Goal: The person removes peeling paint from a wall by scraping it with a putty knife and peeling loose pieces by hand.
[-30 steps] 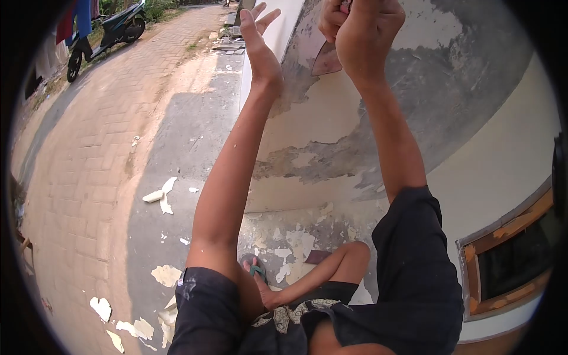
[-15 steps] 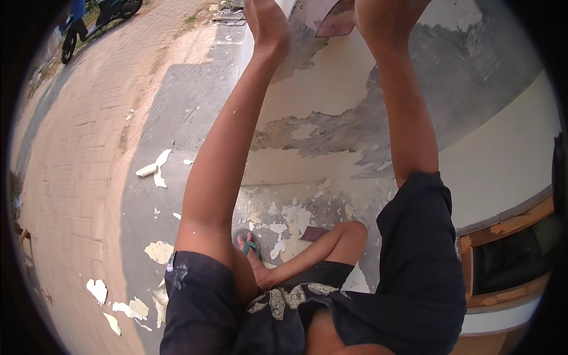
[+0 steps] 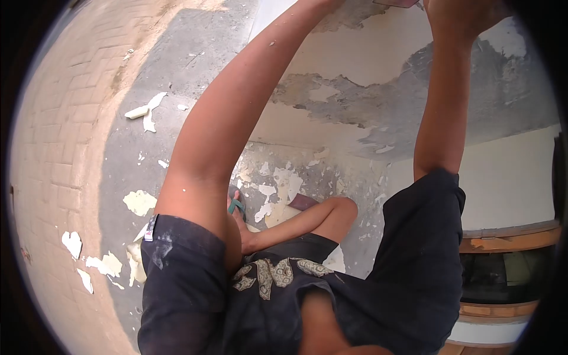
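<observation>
Both my arms reach up to a wall (image 3: 355,53) with patchy, peeling paint. My right hand (image 3: 464,16) is at the top edge, close to the wall, its fingertips cut off. Beside its inner edge, a strip of reddish sandpaper (image 3: 397,2) shows against the wall; the hand appears closed on it. Of my left hand (image 3: 329,3), only the base by the wrist shows at the top, left of the sandpaper, and its fingers are outside the view. A second dark red sandpaper piece (image 3: 303,202) lies on the floor near my bent leg.
Peeled paint flakes (image 3: 140,202) are scattered over the grey concrete floor (image 3: 142,165). A foot in a green-strapped sandal (image 3: 236,207) is below me. Brick paving (image 3: 65,160) runs along the left. A wooden-framed opening (image 3: 512,241) is at the right.
Both hands and the sandpaper have shifted right along the wall and toward the top edge. The left hand has mostly left view. The camera has tilted, hiding the motorbike.
</observation>
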`<move>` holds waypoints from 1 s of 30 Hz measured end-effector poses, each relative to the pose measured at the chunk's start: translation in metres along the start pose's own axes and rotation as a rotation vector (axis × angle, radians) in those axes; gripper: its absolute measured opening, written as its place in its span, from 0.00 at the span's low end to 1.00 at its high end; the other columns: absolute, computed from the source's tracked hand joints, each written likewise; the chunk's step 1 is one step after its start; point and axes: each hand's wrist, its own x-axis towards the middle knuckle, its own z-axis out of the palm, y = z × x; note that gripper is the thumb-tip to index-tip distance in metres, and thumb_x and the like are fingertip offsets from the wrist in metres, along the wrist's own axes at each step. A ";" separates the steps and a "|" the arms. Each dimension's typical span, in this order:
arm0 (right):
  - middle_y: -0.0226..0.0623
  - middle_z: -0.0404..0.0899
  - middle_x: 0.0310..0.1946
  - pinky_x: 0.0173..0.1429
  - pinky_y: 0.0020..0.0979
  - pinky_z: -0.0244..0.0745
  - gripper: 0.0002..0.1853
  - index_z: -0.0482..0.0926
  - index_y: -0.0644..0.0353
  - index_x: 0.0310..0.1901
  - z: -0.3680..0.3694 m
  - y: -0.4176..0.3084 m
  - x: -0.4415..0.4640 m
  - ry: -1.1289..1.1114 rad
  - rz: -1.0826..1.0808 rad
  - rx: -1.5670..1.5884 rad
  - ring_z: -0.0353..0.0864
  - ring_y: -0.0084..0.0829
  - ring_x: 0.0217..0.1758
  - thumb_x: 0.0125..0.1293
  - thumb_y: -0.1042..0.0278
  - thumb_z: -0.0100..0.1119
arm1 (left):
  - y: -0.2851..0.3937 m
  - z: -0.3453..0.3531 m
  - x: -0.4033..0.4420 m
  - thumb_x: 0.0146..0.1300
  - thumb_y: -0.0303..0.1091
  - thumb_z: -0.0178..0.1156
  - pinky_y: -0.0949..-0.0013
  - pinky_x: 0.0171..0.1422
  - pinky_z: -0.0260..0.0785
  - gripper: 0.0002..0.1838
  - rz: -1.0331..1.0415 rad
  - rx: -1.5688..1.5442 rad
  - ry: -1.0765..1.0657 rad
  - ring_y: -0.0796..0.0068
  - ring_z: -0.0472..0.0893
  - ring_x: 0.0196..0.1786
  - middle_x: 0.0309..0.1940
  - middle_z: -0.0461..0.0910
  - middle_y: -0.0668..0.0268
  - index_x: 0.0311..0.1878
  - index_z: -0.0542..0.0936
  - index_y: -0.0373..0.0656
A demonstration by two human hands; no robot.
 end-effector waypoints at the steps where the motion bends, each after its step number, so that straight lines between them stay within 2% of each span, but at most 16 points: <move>1: 0.19 0.55 0.07 0.13 0.23 0.43 0.32 0.69 0.54 0.21 -0.013 0.016 0.000 -0.187 -0.006 0.224 0.52 0.16 0.07 0.69 0.31 0.44 | -0.001 0.000 0.003 0.71 0.61 0.37 0.62 0.59 0.62 0.36 0.040 0.007 0.018 0.58 0.76 0.51 0.44 0.79 0.50 0.52 0.74 0.32; 2: 0.19 0.55 0.07 0.13 0.23 0.43 0.32 0.69 0.54 0.21 -0.006 0.019 0.008 -0.430 0.015 0.586 0.52 0.16 0.07 0.69 0.32 0.44 | 0.004 -0.001 0.005 0.71 0.60 0.37 0.61 0.58 0.62 0.35 0.033 -0.004 0.018 0.57 0.76 0.50 0.44 0.79 0.49 0.52 0.74 0.32; 3: 0.19 0.56 0.08 0.13 0.24 0.44 0.32 0.68 0.54 0.21 -0.005 0.007 -0.003 -0.195 0.063 0.111 0.52 0.16 0.07 0.68 0.31 0.44 | 0.009 -0.002 0.005 0.71 0.59 0.37 0.61 0.58 0.63 0.35 0.028 -0.013 0.018 0.56 0.76 0.50 0.44 0.79 0.49 0.52 0.74 0.32; 6: 0.20 0.56 0.07 0.12 0.24 0.46 0.33 0.68 0.54 0.20 0.029 -0.024 -0.016 0.146 0.192 -0.259 0.53 0.16 0.07 0.68 0.30 0.43 | 0.004 -0.002 0.004 0.71 0.58 0.39 0.59 0.57 0.64 0.33 0.035 -0.016 0.020 0.51 0.77 0.49 0.42 0.79 0.47 0.52 0.74 0.32; 7: 0.20 0.56 0.07 0.12 0.24 0.46 0.33 0.68 0.54 0.20 0.026 -0.024 -0.024 0.186 0.212 -0.219 0.53 0.16 0.08 0.68 0.30 0.43 | 0.000 -0.003 0.004 0.70 0.57 0.41 0.58 0.57 0.64 0.32 0.055 -0.004 0.025 0.50 0.77 0.49 0.42 0.79 0.46 0.53 0.74 0.33; 9: 0.26 0.57 0.10 0.18 0.22 0.57 0.35 0.68 0.58 0.30 -0.001 -0.014 -0.031 -0.076 0.171 -0.292 0.55 0.20 0.11 0.64 0.26 0.42 | -0.001 -0.008 0.005 0.69 0.56 0.46 0.57 0.58 0.64 0.31 0.141 0.073 -0.028 0.49 0.77 0.51 0.44 0.79 0.46 0.55 0.73 0.34; 12: 0.22 0.63 0.12 0.17 0.22 0.60 0.24 0.71 0.59 0.32 -0.019 -0.018 -0.074 -0.016 0.162 -0.128 0.61 0.15 0.13 0.68 0.42 0.55 | -0.001 -0.023 -0.002 0.66 0.55 0.52 0.53 0.60 0.64 0.31 0.336 0.294 -0.210 0.47 0.74 0.55 0.51 0.76 0.44 0.60 0.69 0.36; 14: 0.22 0.64 0.14 0.17 0.20 0.57 0.19 0.71 0.58 0.32 -0.023 -0.024 -0.113 0.068 0.259 -0.205 0.60 0.13 0.14 0.70 0.49 0.55 | -0.003 -0.037 -0.007 0.65 0.55 0.55 0.51 0.62 0.63 0.34 0.486 0.475 -0.342 0.46 0.72 0.59 0.57 0.72 0.44 0.65 0.66 0.39; 18: 0.23 0.64 0.15 0.18 0.20 0.58 0.18 0.70 0.59 0.31 -0.025 -0.047 -0.199 0.255 0.697 -0.254 0.61 0.14 0.15 0.71 0.52 0.56 | -0.001 -0.071 -0.015 0.61 0.54 0.60 0.52 0.68 0.60 0.41 0.418 0.583 -0.578 0.46 0.66 0.66 0.65 0.65 0.44 0.70 0.58 0.41; 20: 0.25 0.61 0.17 0.21 0.22 0.59 0.20 0.68 0.58 0.33 -0.035 -0.058 -0.245 0.234 0.874 -0.301 0.59 0.18 0.16 0.73 0.49 0.50 | -0.003 -0.089 -0.017 0.59 0.54 0.63 0.53 0.71 0.58 0.44 0.429 0.616 -0.670 0.46 0.64 0.68 0.65 0.64 0.44 0.72 0.56 0.42; 21: 0.25 0.61 0.17 0.22 0.23 0.60 0.20 0.68 0.59 0.33 -0.038 -0.065 -0.263 0.286 0.939 -0.284 0.60 0.18 0.16 0.74 0.49 0.49 | -0.005 -0.094 -0.017 0.53 0.55 0.68 0.53 0.73 0.55 0.51 0.353 0.652 -0.727 0.46 0.62 0.70 0.69 0.60 0.45 0.73 0.53 0.42; 24: 0.26 0.62 0.18 0.23 0.24 0.62 0.20 0.68 0.59 0.33 -0.037 -0.086 -0.304 0.473 1.094 -0.235 0.61 0.19 0.16 0.75 0.50 0.47 | -0.015 -0.102 -0.030 0.49 0.57 0.70 0.54 0.75 0.53 0.58 0.372 0.704 -0.788 0.46 0.59 0.72 0.71 0.56 0.45 0.74 0.48 0.40; 25: 0.26 0.62 0.18 0.23 0.24 0.62 0.20 0.68 0.59 0.32 -0.034 -0.092 -0.312 0.550 1.111 -0.224 0.61 0.19 0.17 0.75 0.50 0.47 | -0.022 -0.107 -0.033 0.45 0.57 0.73 0.54 0.76 0.50 0.63 0.442 0.730 -0.839 0.46 0.56 0.73 0.72 0.51 0.44 0.75 0.44 0.39; 28: 0.28 0.64 0.18 0.23 0.24 0.63 0.20 0.69 0.59 0.32 -0.026 -0.107 -0.323 0.694 1.126 -0.254 0.63 0.20 0.17 0.75 0.51 0.46 | -0.034 -0.122 -0.049 0.57 0.61 0.64 0.59 0.75 0.53 0.54 0.408 0.761 -0.845 0.51 0.61 0.71 0.71 0.56 0.46 0.74 0.49 0.37; 29: 0.28 0.65 0.19 0.24 0.24 0.63 0.20 0.69 0.59 0.32 -0.024 -0.110 -0.326 0.727 1.129 -0.273 0.64 0.20 0.17 0.75 0.51 0.45 | -0.044 -0.127 -0.058 0.58 0.63 0.60 0.48 0.79 0.48 0.51 0.293 0.889 -0.876 0.55 0.55 0.75 0.71 0.61 0.55 0.76 0.45 0.53; 30: 0.29 0.67 0.19 0.23 0.24 0.63 0.20 0.71 0.60 0.32 -0.024 -0.111 -0.332 0.683 1.082 -0.344 0.65 0.20 0.17 0.75 0.51 0.46 | -0.042 -0.134 -0.062 0.53 0.62 0.65 0.48 0.78 0.51 0.55 0.267 0.908 -0.913 0.54 0.56 0.75 0.72 0.59 0.56 0.76 0.43 0.56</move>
